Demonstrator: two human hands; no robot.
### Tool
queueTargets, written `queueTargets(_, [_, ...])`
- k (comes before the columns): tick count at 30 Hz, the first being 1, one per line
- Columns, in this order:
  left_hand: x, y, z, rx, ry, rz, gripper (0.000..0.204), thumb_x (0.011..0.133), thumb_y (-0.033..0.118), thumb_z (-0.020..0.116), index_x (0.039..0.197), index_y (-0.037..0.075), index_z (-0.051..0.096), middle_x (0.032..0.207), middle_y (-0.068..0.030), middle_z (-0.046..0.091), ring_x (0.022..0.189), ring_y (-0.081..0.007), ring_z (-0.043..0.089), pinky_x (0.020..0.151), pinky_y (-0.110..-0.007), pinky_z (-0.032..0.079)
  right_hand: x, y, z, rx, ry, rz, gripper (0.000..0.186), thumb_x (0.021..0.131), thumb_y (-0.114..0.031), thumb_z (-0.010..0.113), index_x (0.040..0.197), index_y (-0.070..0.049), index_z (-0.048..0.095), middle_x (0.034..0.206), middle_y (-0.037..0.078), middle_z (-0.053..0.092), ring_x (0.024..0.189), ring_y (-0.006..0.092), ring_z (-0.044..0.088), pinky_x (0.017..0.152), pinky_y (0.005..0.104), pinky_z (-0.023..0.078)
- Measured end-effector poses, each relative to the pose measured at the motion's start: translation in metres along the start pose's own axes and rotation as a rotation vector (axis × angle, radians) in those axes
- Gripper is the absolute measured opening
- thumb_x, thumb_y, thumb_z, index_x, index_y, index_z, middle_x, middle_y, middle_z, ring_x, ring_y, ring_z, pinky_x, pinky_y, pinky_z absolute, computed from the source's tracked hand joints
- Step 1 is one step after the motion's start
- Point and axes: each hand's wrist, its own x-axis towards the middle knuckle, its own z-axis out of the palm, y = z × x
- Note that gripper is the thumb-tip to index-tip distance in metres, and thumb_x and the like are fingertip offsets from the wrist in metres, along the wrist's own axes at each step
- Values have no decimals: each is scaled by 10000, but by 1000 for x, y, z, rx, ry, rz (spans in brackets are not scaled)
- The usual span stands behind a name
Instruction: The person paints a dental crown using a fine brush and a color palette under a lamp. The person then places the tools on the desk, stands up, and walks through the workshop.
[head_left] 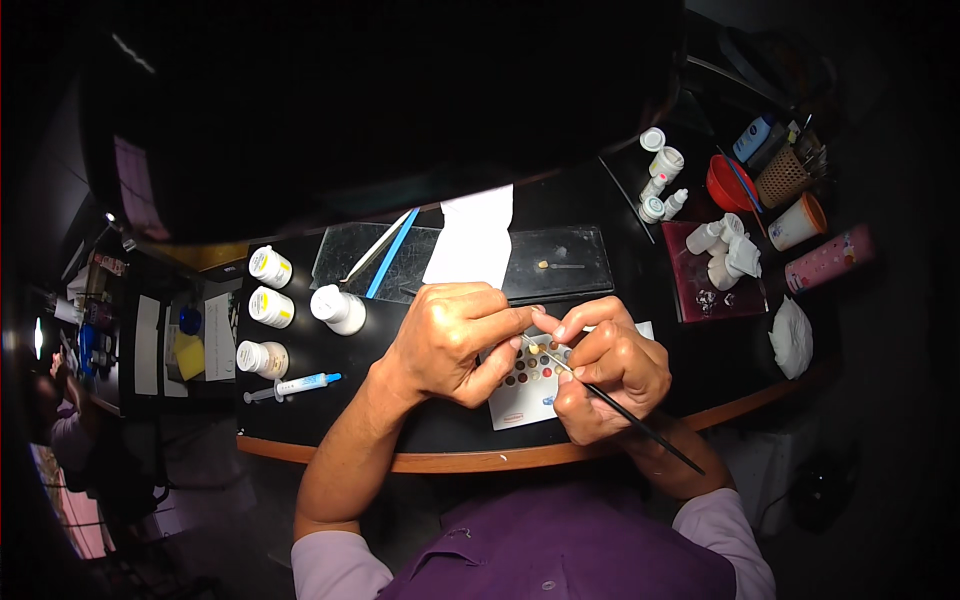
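Over the table's front middle, my left hand [455,335] is closed in a pinch, with a small tooth-coloured piece [533,348] at its thumb tip. My right hand [615,365] grips a thin brush [640,425] with a black handle; its handle slants down to the right and its metal end reaches the small piece. The two hands' fingertips come close together or touch; the exact contact is hidden. Beneath them lies a white card [510,408] with rows of coloured round dots, partly covered by my fingers.
At left stand white jars [270,265], a white bottle [338,310] and a syringe [300,386]. Farther back lie tweezers [375,247], white paper [470,240] and a dark slab [590,265]. Small bottles, a red bowl [728,185] and a maroon box [690,295] occupy the right.
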Motion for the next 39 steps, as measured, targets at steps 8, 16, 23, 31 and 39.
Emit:
queueTargets(8, [0,0,-1,9,3,-7,317,693,93,704,981,16,811,610,-41,543,518,-214,569,495,-346,464,0,-2,0,-3,15,8,208,703,101,648,789,-35,517,729,84,577,878,313,696,902,496,663])
queueTargets(16, [0,0,0,-2,6,-17,322,691,91,708,987,21,814,613,-37,528,519,-213,560,495,-346,459,2,-3,-2,25,-27,-1,218,746,125,622,831,-35,501,768,87,564,937,251,623,947,584,664])
queueTargets(23, [1,0,0,-2,2,-4,330,686,90,716,994,17,809,626,-41,541,531,-215,566,506,-348,464,1,-4,-2,13,-16,17,226,735,132,618,835,-35,503,768,88,567,929,251,624,945,581,665])
queueTargets(31, [1,0,-1,-2,4,-2,327,690,89,716,995,20,811,631,-42,549,532,-214,568,506,-345,465,0,-3,-1,14,-20,1,240,725,144,618,850,-35,518,765,86,568,920,253,620,949,585,662])
queueTargets(39, [1,1,-2,3,-4,6,325,690,84,714,994,25,813,630,-37,552,528,-210,572,502,-340,465,-2,-2,-1,-1,-19,12,235,733,141,619,848,-35,514,766,86,567,919,251,620,942,584,665])
